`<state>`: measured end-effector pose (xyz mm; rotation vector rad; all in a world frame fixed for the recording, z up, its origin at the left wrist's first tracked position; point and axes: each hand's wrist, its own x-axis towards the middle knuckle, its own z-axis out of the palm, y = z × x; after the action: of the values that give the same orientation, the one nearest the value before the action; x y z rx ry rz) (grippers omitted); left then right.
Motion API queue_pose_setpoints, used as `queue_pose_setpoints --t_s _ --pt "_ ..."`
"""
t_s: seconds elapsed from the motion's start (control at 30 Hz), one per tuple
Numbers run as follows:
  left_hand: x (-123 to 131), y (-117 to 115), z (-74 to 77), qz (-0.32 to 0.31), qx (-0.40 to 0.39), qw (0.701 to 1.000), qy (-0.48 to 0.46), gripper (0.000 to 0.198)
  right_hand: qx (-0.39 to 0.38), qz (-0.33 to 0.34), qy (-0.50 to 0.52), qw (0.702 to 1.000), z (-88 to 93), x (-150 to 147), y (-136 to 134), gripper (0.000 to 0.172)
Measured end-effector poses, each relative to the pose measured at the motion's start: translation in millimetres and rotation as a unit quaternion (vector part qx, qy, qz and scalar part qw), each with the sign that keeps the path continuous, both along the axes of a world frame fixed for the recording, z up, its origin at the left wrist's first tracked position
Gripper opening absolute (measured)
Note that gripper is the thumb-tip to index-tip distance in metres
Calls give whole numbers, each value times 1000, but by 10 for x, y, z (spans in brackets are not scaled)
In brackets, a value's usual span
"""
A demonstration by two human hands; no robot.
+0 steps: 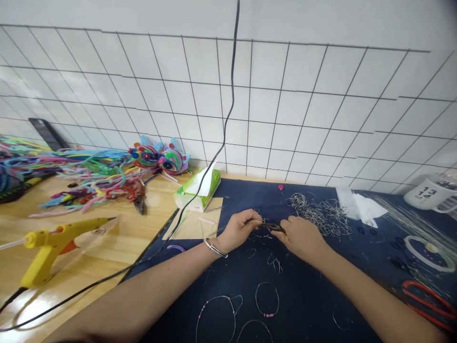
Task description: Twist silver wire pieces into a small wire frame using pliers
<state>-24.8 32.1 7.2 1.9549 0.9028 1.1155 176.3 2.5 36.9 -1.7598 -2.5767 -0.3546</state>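
My right hand is wrapped round a pair of dark pliers whose jaws point left. Fingers pinched together, my left hand meets the tips of the pliers and grips a thin wire piece, largely hidden by the fingers. Just below the pliers, a wire with small pink beads shows, though I cannot tell whether it joins the held piece. Nearer to me on the dark blue mat lie a wire ring with pink beads and a larger beaded wire loop. Bent wire scraps rest below my hands.
A tangled wire pile lies beyond my right hand. At left are a yellow glue gun, a tissue box and colourful pipe cleaners. Red-handled scissors and a white mug are at right. A black cable hangs across.
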Motion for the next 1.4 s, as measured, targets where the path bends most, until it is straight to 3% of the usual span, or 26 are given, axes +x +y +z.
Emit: queue_pose_setpoints --t_s 0.63,0.83,1.07,1.4 --pt "-4 -11 4 -1 2 1000 -3 17 -52 -8 -1 999 0 7 4 52" --pt "6 12 10 -25 -59 997 -36 18 -51 -13 6 999 -33 17 41 52" --pt "12 64 9 -79 -170 973 -132 27 -85 -33 24 996 -72 57 122 52" --pt "8 81 2 -51 -182 972 -143 32 -95 -46 40 994 -15 93 143 54"
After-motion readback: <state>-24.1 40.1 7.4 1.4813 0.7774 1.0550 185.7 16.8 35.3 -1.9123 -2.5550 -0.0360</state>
